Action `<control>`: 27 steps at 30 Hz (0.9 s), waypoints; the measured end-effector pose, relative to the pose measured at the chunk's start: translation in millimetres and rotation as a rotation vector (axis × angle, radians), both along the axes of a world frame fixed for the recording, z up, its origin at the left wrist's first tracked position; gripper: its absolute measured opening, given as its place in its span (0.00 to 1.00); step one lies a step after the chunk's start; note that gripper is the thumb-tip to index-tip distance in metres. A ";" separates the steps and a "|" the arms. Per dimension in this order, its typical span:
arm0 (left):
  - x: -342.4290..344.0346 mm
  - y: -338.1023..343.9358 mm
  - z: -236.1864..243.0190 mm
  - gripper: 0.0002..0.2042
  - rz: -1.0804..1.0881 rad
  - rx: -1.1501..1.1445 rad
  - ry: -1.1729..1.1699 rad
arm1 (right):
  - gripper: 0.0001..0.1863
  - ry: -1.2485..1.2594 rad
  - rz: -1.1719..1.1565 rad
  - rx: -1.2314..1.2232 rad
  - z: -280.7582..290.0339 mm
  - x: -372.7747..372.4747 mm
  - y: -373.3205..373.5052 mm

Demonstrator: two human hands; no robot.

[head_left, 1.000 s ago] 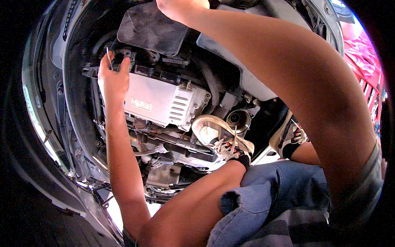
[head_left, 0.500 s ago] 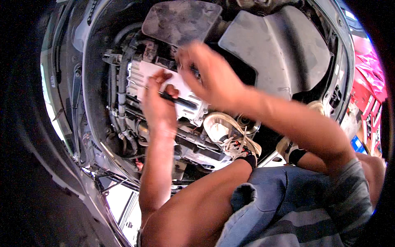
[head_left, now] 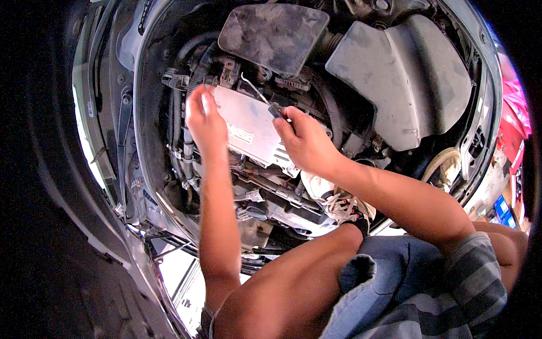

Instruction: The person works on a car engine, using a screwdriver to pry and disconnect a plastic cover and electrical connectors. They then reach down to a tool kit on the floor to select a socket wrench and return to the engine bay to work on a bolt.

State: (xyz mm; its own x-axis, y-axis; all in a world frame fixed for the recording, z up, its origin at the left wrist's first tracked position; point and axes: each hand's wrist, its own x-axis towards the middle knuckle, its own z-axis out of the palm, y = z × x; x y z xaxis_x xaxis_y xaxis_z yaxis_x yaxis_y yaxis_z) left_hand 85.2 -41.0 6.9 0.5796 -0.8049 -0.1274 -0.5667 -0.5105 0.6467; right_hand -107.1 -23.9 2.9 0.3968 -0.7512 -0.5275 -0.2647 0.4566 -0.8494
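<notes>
At 10 o'clock in my view the left hand is blurred, its fingers curled, and from this feed I cannot tell whether anything sits in its grasp. The right hand, just off centre toward 1 o'clock, grips a hooked tool by its dark handle, and I lose the rear of that handle behind the fingers. The thin, pale metal shaft points toward 11 o'clock and ends in a bent tip; I cannot judge whether that tip touches anything.

Toward 11 o'clock I see a flat silver box with a small label; the left hand overlaps one end, and the right hand masks part of the ribbed end. At 12 o'clock lies a black plastic cover, dusty and smudged, with rounded corners. A larger grey cover at 2 o'clock is matte, with a broad dark groove. A ridged hose curves at 11 o'clock.

At 4 o'clock the right hand and forearm partly hide a pale laced shoe. Between 2 and 3 o'clock, a glossy pink sheet is cut off at the edge.
</notes>
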 end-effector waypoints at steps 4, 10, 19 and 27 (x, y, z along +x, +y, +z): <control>66.8 -49.8 -27.1 0.18 -0.302 0.239 0.062 | 0.16 -0.110 -0.062 0.248 -13.6 10.6 -2.7; 83.4 -115.5 -12.3 0.27 -1.117 0.469 -0.286 | 0.17 -0.073 -0.112 0.423 -6.2 3.9 -1.0; 70.4 -162.1 -9.9 0.23 -1.223 0.829 -0.016 | 0.14 0.003 0.048 0.179 -8.5 1.4 6.9; 71.0 -162.2 -14.8 0.23 -1.153 0.896 0.129 | 0.13 -0.216 -0.010 0.415 -8.5 19.4 -0.9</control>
